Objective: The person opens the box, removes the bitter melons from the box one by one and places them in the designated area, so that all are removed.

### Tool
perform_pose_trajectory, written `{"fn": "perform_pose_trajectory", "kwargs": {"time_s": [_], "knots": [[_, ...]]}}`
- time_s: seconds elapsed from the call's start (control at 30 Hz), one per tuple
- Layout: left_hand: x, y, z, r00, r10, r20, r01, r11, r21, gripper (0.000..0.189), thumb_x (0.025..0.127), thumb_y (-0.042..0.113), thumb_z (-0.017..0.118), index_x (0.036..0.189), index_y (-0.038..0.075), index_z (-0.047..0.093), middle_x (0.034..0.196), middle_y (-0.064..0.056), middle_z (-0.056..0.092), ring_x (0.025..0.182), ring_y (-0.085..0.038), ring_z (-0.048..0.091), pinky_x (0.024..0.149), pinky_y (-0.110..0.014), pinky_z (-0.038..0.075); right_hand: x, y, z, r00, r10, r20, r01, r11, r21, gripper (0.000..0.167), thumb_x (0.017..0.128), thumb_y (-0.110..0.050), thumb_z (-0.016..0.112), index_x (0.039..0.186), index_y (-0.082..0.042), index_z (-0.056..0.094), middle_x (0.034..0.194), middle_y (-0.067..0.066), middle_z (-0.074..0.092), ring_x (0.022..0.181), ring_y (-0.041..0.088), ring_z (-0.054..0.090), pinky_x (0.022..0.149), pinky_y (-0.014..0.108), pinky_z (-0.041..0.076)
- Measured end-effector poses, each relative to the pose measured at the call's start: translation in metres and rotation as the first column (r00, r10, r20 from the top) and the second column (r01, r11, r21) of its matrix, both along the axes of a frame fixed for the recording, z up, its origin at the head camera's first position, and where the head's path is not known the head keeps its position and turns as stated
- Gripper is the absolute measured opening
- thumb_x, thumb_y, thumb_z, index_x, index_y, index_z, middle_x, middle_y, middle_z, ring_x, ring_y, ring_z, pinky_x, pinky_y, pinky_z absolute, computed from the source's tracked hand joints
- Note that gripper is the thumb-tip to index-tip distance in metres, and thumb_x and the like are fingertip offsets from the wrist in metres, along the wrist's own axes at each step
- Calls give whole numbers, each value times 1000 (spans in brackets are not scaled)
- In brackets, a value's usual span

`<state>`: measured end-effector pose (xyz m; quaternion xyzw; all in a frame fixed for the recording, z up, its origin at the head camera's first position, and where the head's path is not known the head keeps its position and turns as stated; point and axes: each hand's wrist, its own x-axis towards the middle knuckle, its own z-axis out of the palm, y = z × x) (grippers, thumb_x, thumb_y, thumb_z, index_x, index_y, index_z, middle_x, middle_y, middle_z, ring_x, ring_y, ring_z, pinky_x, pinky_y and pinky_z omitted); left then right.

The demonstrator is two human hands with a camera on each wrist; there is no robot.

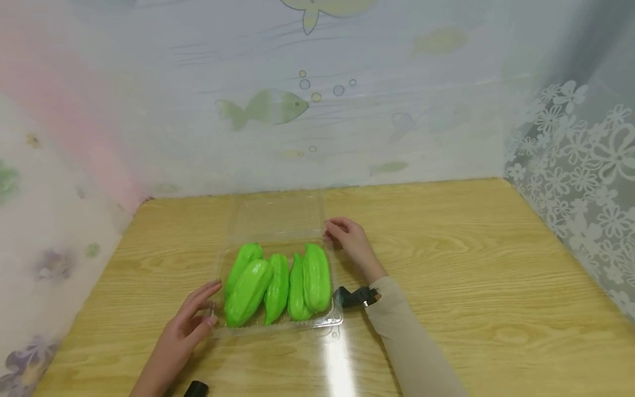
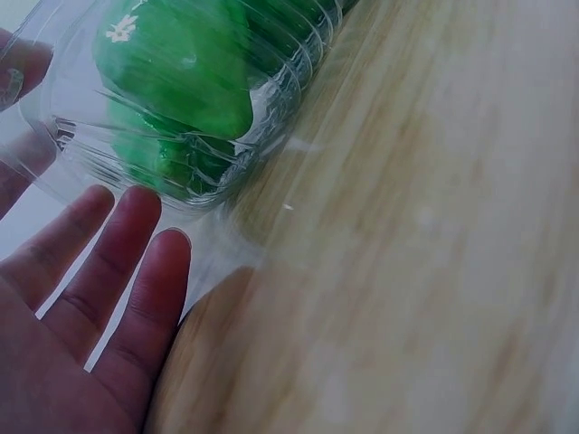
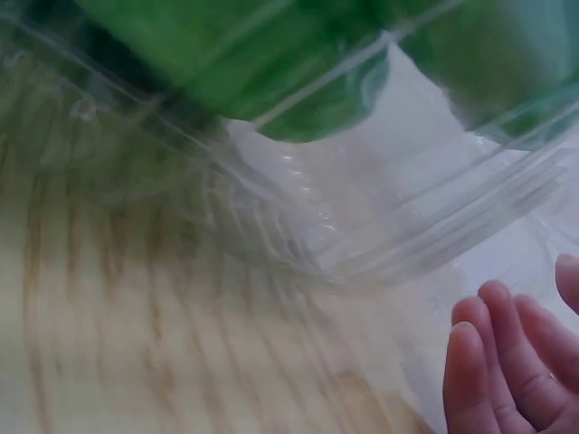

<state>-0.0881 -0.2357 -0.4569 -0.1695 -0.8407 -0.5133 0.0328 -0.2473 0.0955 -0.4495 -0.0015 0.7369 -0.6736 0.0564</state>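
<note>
Head view: green vegetables (image 1: 248, 293) lie in the clear container (image 1: 331, 321) on the worktop (image 1: 446, 264). Left hand (image 1: 181, 325) spread, right hand (image 1: 350, 238) loosely bent, neither visibly gripping. Apparent step: preparing closure; next, pinch lid (image 1: 280, 216) edge.

A clear plastic box (image 1: 328, 321) sits on the wooden table (image 1: 476, 259), its lid (image 1: 280, 215) folded back toward the far wall (image 1: 198, 127) (which has a fish (image 1: 273, 107) printed on it). Five green vegetables (image 1: 278, 286) lie side by side inside, the leftmost two overlapping. The left hand (image 1: 181, 325) is at the box's near left side, thumb and fingers apart; the right hand (image 1: 349, 240) is beside the lid's near right corner, a dark strap (image 1: 354, 296) at its wrist.
</note>
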Motion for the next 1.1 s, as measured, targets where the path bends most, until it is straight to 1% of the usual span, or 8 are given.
{"fn": "perform_pose_trajectory", "kwargs": {"time_s": [0.1, 0.2, 0.3, 0.43, 0.53, 0.7, 0.9, 1.1], "knots": [[-1, 0, 0, 1000, -6, 3, 6, 1000, 1, 51, 89, 3, 52, 137, 12, 36, 141, -1, 29, 106, -15, 46, 79, -19, 44, 1, 3, -1, 1000, 14, -16, -14, 1000, -25, 32, 90, -26, 53, 112, -2, 56, 94, 12, 61, 85, 18, 60, 74, 29, 49], [0, 2, 0, 1000, -7, 0, 7, 1000, -4, 51, 89, 3, 52, 137, 13, 36, 141, -1, 29, 106, -15, 46, 79, -19, 44, 4, 8, 0, 999, 37, -19, -37, 999, -29, 31, 92, -24, 51, 113, -3, 55, 96, 14, 61, 88, 20, 59, 76, 31, 49], [0, 1, 2, 1000, -1, 4, 1, 1000, -18, 52, 89, 4, 53, 137, 14, 36, 141, 0, 29, 107, -14, 45, 80, -18, 43, 9, 13, 2, 998, 64, -16, -64, 998, -6, 29, 92, -21, 51, 114, -4, 55, 98, 14, 60, 90, 21, 59, 77, 32, 48], [1, -3, 2, 1000, 9, 14, -8, 999, -47, 52, 89, 7, 54, 137, 16, 36, 141, 2, 29, 108, -10, 44, 81, -16, 41, 16, 20, 5, 994, 105, -13, -105, 994, 17, 32, 92, -20, 50, 118, -2, 52, 100, 16, 60, 91, 24, 59, 78, 35, 48], [1, -3, 1, 1000, 14, 27, -12, 998, -55, 52, 89, 8, 54, 137, 18, 36, 141, 3, 28, 109, -10, 43, 82, -15, 40, 19, 27, 9, 993, 112, -32, -112, 993, 26, 33, 92, -18, 50, 119, 1, 50, 100, 17, 59, 90, 26, 60, 78, 37, 48], [-1, -3, -1, 999, 18, 46, -15, 999, -47, 53, 89, 9, 55, 137, 18, 36, 141, 4, 28, 109, -10, 42, 80, -15, 41, 24, 35, 18, 990, 125, -70, -121, 990, 66, 34, 92, -19, 50, 120, 1, 49, 100, 16, 60, 89, 25, 60, 78, 37, 48], [0, -2, 0, 998, 18, 53, -16, 999, -48, 53, 89, 9, 56, 137, 18, 36, 141, 3, 28, 109, -10, 42, 82, -13, 39, 32, 29, 35, 984, 148, -103, -136, 984, 111, 33, 91, -23, 52, 119, -5, 52, 99, 11, 61, 88, 23, 60, 75, 35, 49], [0, 0, 3, 997, 27, 70, -24, 999, -48, 53, 89, 10, 55, 138, 20, 35, 141, 3, 27, 110, -9, 42, 83, -11, 37, 39, 24, 50, 967, 224, -118, -202, 963, 177, 29, 92, -24, 51, 118, -10, 53, 100, 9, 61, 86, 21, 60, 75, 42, 48]]}}
